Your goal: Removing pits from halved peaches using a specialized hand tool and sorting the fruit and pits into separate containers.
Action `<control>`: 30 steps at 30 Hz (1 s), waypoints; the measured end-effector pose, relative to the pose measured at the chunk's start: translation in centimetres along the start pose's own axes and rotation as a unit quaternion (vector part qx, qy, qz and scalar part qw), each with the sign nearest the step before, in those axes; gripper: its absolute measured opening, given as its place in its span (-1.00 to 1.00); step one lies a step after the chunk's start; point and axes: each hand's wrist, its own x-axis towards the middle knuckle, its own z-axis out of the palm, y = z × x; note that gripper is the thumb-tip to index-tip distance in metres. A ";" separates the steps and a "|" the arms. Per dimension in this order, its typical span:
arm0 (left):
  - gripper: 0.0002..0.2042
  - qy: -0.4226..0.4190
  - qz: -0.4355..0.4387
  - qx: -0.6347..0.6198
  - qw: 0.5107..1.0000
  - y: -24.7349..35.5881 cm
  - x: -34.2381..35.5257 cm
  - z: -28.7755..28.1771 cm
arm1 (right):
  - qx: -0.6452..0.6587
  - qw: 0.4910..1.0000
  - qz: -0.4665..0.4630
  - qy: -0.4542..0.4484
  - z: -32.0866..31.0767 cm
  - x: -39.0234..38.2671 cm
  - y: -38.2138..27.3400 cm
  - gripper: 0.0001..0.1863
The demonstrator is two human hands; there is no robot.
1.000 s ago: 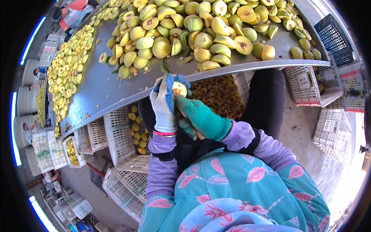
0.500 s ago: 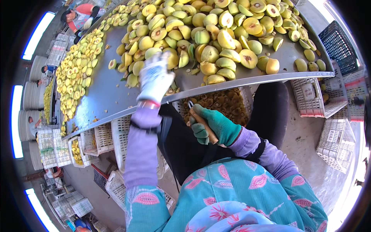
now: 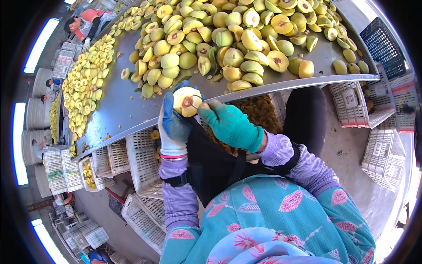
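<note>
My left hand (image 3: 171,125), in a white glove with a blue palm, holds a peach half (image 3: 180,102) just off the table's near edge. Its cut face with the brown stone hollow is turned up. In a green glove, my right hand (image 3: 235,127) is closed around a pitting tool, whose curved metal tip (image 3: 200,97) meets the cut face beside the stone. The glove hides the tool's handle. Beyond my hands, a heap of peach halves (image 3: 224,38) covers much of the metal table (image 3: 125,94).
Under the table edge, a crate holds brown scraps (image 3: 261,110). Another pile of halves (image 3: 90,70) lies on the table's left. White crates (image 3: 145,163) stand at lower left, more (image 3: 382,149) at right, near a dark crate (image 3: 383,46). A co-worker (image 3: 90,24) is at far left.
My left hand has come back from the heap toward me, now with a peach half in it. My right hand has risen to it, bringing the tool tip against the fruit.
</note>
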 end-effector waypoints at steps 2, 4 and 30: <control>-0.62 0.025 -0.018 -0.051 0.998 -0.5 -0.6 0.3 | -0.002 1.000 0.013 -0.016 0.2 -0.6 -0.6 -0.71; -0.63 0.078 0.078 0.182 0.977 -1.1 -0.7 1.0 | -0.011 0.999 0.027 -0.026 0.4 -0.9 -0.7 -0.72; -0.73 0.176 0.174 0.164 0.955 -4.6 -0.4 1.6 | -0.180 0.981 -0.067 -0.019 2.4 -3.8 -0.2 -0.35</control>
